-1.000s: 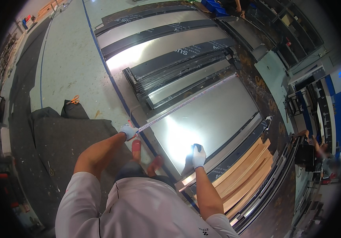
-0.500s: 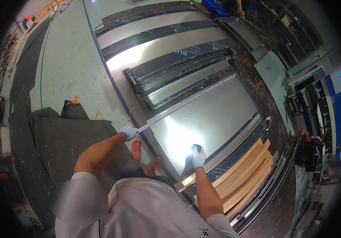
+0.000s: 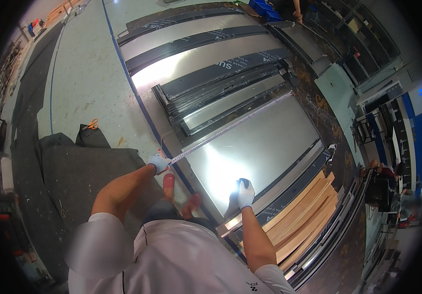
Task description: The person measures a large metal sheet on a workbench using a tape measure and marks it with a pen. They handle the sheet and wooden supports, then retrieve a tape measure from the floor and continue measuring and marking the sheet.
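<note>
My left hand (image 3: 158, 163), in a white glove, is closed around the near end of a tape measure (image 3: 211, 139). A thin red part shows beside its fingers; I cannot make out whether it belongs to the tape. The extended blade lies along the left long edge of a bright metal sheet (image 3: 265, 142) and reaches its far corner. Over the sheet's near right part is my right hand (image 3: 245, 193), gloved, with curled fingers. Dark colour shows at its fingertips, and what it holds, if anything, is hidden. Strong glare covers the sheet beside it.
Wooden strips (image 3: 294, 215) lie right of the sheet. Beyond it rest stacked dark-edged panels (image 3: 220, 88) and film-striped metal sheets (image 3: 186, 59). Orange-handled scissors (image 3: 91, 124) lie on dark grey cloth (image 3: 93, 171) at left. A co-worker's arm (image 3: 297, 11) shows at the far side, near blue bins (image 3: 266, 9).
My hands, the tape measure and the sheet keep their places. Far right, a person by the dark equipment has shifted slightly.
</note>
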